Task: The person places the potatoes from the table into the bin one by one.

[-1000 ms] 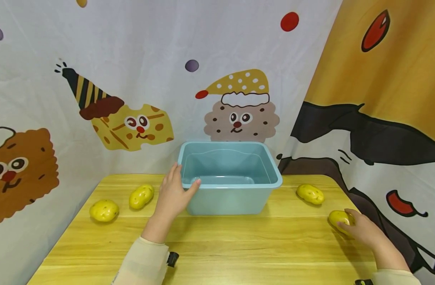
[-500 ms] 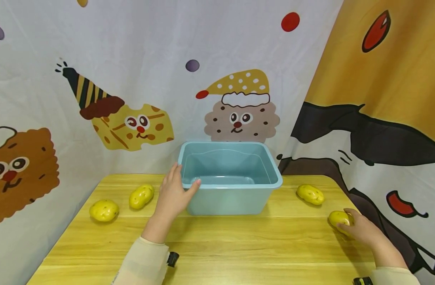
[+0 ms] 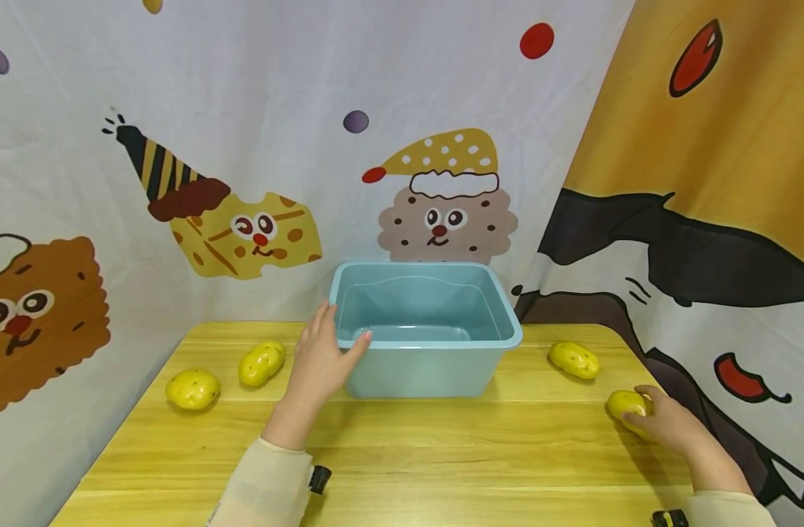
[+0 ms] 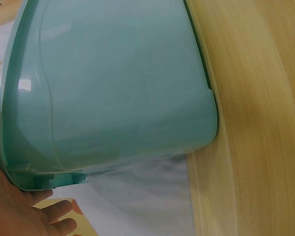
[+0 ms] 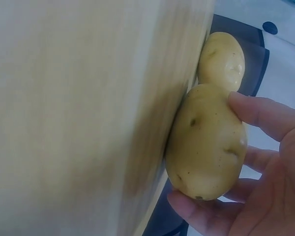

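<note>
A light blue plastic bin [image 3: 428,369] stands at the back middle of the wooden table. My left hand [image 3: 322,359] rests at its front left corner, thumb over the front rim and fingers spread along the left side. In the left wrist view the fingers [image 4: 54,211] extend past the rim, nearly straight. My right hand [image 3: 671,424] holds a yellow potato [image 3: 628,406] at the table's right side. The right wrist view shows thumb and fingers around this potato [image 5: 206,142], close over the table. Another potato [image 3: 574,359] lies just beyond it.
Two more potatoes, one nearer the bin [image 3: 261,364] and one farther left [image 3: 193,389], lie on the table's left side. A cartoon-printed curtain [image 3: 276,110] hangs right behind the table [image 3: 441,454] and along its sides.
</note>
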`<state>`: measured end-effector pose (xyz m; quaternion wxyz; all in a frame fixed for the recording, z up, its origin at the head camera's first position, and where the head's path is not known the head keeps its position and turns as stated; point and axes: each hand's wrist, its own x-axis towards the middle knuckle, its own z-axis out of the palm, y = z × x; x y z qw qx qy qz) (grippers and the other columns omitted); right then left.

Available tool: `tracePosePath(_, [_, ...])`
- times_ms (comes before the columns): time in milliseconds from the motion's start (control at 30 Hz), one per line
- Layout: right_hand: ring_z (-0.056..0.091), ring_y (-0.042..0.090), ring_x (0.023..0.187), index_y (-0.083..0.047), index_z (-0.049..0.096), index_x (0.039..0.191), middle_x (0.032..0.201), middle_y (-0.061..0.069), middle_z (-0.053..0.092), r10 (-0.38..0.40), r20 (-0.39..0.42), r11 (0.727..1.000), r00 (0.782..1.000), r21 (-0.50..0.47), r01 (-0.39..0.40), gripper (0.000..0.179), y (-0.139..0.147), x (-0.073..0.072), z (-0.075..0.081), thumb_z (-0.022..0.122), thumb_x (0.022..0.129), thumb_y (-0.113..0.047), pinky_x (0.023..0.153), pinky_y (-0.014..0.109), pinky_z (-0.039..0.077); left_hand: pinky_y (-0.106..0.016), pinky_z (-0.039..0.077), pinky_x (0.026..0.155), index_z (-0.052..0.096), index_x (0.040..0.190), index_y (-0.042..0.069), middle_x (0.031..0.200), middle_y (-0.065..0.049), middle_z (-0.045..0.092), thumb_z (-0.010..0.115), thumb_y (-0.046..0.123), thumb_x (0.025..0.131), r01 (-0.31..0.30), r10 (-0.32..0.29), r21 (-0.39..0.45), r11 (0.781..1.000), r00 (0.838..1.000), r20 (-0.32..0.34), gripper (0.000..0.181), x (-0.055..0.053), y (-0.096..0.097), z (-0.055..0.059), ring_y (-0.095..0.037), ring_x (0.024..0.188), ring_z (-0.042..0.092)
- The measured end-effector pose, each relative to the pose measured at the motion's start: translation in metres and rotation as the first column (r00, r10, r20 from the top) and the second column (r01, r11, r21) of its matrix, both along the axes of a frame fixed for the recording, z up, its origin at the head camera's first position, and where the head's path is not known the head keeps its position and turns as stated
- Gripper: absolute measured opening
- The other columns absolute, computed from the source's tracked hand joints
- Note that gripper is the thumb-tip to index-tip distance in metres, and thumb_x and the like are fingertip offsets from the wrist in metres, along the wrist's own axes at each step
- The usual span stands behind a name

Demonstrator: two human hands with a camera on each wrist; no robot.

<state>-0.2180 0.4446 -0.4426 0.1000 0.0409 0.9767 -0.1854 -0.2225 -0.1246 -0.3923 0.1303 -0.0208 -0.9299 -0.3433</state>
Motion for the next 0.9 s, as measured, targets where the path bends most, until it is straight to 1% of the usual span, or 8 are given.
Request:
tracePosePath(300, [0.049,0.059,0.109,0.013,0.035,0.135,0.127,0.047,0.044,-0.002,-0.004,1.0,1.0,0.002,0.002,0.087,-0.0011,0.0006,0.0014,0.07,0.088,-0.051,0.086,0.068,0.043,-0.066,0.021,0.114,0.026,0.155,0.0,0.164,-0.018,0.017,0.056,0.062,0.094,0.003,-0.003,0.0,1.0,1.0,-0.002,0.092,-0.0002,-0.0002,-0.0006,-0.044,0.146,0.024])
tracePosePath(467, [0.055,0.051,0.1,0.01,0.038,0.132,0.121,0.044,0.05,-0.014,-0.002,1.0,1.0,-0.003,0.014,0.088,-0.0008,-0.0003,0.0019,0.071,0.085,-0.056,0.081,0.063,0.046,-0.066,0.021,0.114,0.026,0.155,0.0,0.164,-0.018,0.017,0.056,0.062,0.094,0.003,-0.003,0.001,1.0,1.0,-0.002,0.092,-0.0003,-0.0001,-0.0007,-0.044,0.146,0.024])
tracePosePath(600, [0.057,0.046,0.094,0.009,0.041,0.131,0.116,0.043,0.053,-0.02,0.001,1.0,1.0,-0.005,0.02,0.088,-0.0018,-0.0007,0.0025,0.072,0.083,-0.058,0.077,0.059,0.047,-0.066,0.02,0.114,0.026,0.155,0.0,0.165,-0.018,0.017,0.056,0.062,0.094,0.002,-0.002,0.002,1.0,1.0,0.003,0.092,-0.0005,0.0,-0.0008,-0.043,0.146,0.024])
tracePosePath(900, [0.058,0.047,0.094,0.007,0.043,0.13,0.115,0.042,0.054,-0.021,-0.005,1.0,1.0,0.006,0.021,0.087,-0.0026,-0.0011,0.0023,0.073,0.082,-0.059,0.077,0.061,0.047,-0.066,0.02,0.115,0.026,0.155,0.0,0.165,-0.018,0.017,0.056,0.061,0.094,0.001,-0.001,0.005,1.0,1.0,0.003,0.092,-0.0004,-0.0007,-0.0011,-0.043,0.146,0.023])
